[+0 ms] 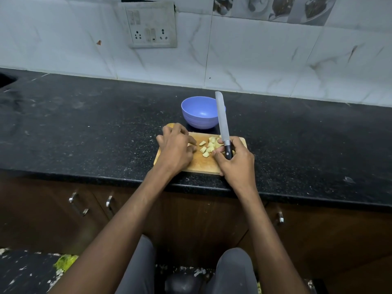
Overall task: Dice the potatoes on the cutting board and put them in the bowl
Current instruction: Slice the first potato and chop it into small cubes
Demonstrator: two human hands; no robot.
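A wooden cutting board [197,164] lies at the counter's front edge. Several pale diced potato pieces [209,146] sit on its middle and far right part. My right hand [235,158] grips the black handle of a knife [221,119], whose blade points away over the blue bowl [198,113]. The bowl stands just behind the board and looks empty. My left hand [176,147] rests on the board's left side with fingers curled over a pale potato piece [190,146], mostly hidden. A whole potato [171,125] peeks out behind that hand.
The black speckled counter [84,128] stretches left and right of the board. A tiled wall with a socket panel [151,26] rises behind it. Below the counter edge are brown cabinet doors with metal handles [73,197].
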